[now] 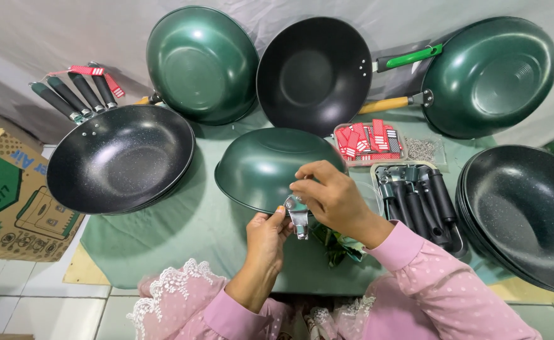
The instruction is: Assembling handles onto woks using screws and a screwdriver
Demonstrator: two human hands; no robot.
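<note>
Gripping one metal bracket [298,217] against one green wok [271,165], two hands [267,236] [330,195].

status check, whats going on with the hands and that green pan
Left hand and right hand both pinch metal bracket at green pan rim. Pan upside down on cloth. Nothing blocking.

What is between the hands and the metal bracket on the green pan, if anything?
Nothing visible is. The left hand and the right hand both already touch the metal bracket at the rim of the upturned green pan; only their own fingers cover part of it.
</note>
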